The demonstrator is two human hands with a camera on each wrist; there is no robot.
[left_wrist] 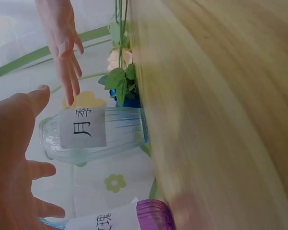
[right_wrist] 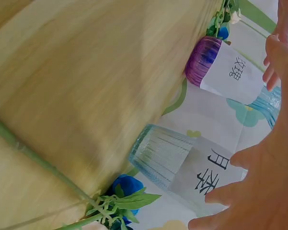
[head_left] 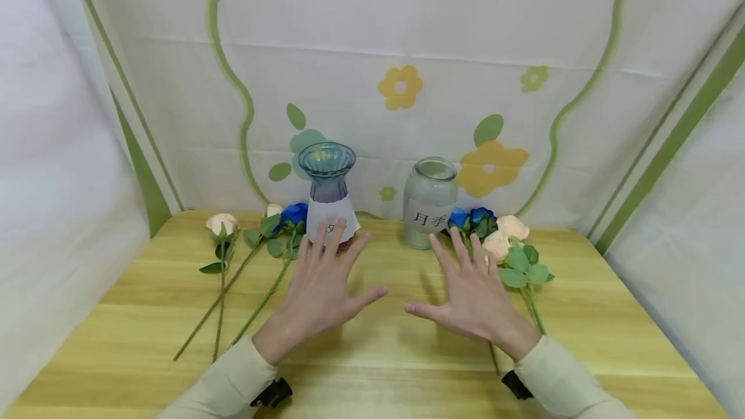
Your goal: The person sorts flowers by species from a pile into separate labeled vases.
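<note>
Both hands are held out over the table with fingers spread and nothing in them. My left hand (head_left: 323, 286) is in front of a flared blue vase (head_left: 328, 173) with a purple base (left_wrist: 154, 216) and a white paper label. My right hand (head_left: 474, 293) is in front of a clear glass jar (head_left: 431, 189) with a labelled paper on it. To the left lie a cream rose (head_left: 222, 225) and a blue rose (head_left: 293, 214) on long stems. Beside the jar, partly behind the right hand, are blue roses (head_left: 482, 218) and cream roses (head_left: 513, 227) with green leaves.
The wooden table (head_left: 384, 374) has a white cloth backdrop (head_left: 349, 18) with printed flowers behind it. White cloth walls (head_left: 52, 180) stand at both sides. Long flower stems (head_left: 200, 328) reach toward the table's front on the left.
</note>
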